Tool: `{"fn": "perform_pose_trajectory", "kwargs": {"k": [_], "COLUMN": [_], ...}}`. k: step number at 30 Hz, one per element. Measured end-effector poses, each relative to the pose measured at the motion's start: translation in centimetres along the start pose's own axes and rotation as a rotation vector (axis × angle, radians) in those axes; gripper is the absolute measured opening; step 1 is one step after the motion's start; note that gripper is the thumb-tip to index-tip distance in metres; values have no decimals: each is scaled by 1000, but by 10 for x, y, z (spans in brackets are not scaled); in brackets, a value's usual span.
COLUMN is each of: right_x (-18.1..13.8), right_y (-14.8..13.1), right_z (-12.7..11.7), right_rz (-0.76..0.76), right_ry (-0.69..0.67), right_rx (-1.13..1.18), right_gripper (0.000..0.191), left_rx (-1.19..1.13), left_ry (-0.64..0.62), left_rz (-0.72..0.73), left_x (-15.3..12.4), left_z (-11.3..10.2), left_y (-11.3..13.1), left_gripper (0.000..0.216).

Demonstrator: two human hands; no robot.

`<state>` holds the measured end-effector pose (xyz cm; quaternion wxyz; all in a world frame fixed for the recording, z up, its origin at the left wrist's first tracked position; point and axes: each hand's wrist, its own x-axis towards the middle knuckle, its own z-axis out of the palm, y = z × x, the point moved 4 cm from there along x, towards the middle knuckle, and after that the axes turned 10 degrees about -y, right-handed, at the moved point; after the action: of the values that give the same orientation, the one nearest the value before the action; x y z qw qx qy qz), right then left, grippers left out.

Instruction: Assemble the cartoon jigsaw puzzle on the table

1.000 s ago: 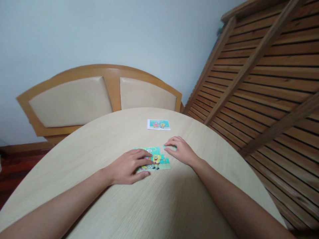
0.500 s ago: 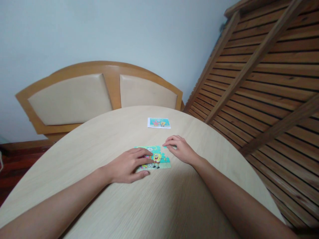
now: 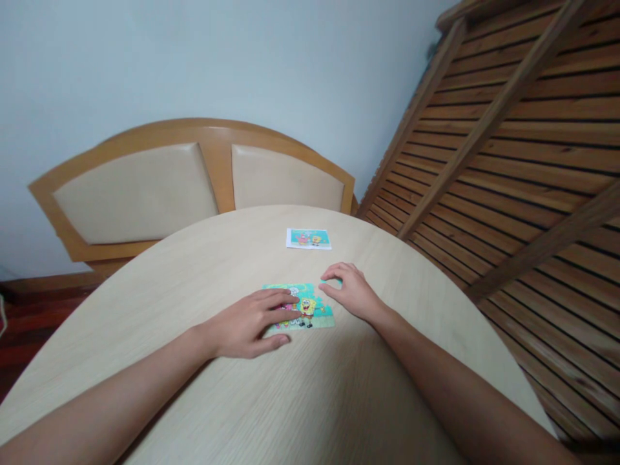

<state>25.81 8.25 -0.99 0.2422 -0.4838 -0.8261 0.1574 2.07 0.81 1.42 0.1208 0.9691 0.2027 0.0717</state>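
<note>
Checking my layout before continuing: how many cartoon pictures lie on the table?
2: the puzzle, partly under the left hand, and the white-edged card farther away. More could be hidden under that hand.

No text, label, brand, number or sign readable on puzzle (image 3: 308,309) or printed card (image 3: 310,239).

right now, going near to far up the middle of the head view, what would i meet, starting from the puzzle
Partly assembled puzzle → printed picture sheet → padded wooden backrest → pale wall.
</note>
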Motion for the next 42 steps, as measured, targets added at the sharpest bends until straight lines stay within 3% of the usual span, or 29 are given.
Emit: {"fn": "perform_pose_trajectory", "kwargs": {"k": [14,33,37,40,42], "right_x": [-1,-5,0,5,5], "right_y": [-11,-21,-14,6,24], "right_z": [-1,-4,-11,-27,-35], "right_rz": [-133,-217,-157,14,154], "right_ry": [-123,-96,-62,11,-15], "right_rx": [-16,-114,-27,58,73], "right_gripper": [15,13,17,19,17], "left_rx": [23,16,17,28,27], "left_ry": [-23,-13,-15,-21,-15], "left_rz": [0,18,15,3,0], "left_x": [0,1,0,0,1], "left_z": [0,-2,-1,0,0], "left_y": [1,1,0,-1,-1], "left_gripper": [50,50,50,49,48]}}
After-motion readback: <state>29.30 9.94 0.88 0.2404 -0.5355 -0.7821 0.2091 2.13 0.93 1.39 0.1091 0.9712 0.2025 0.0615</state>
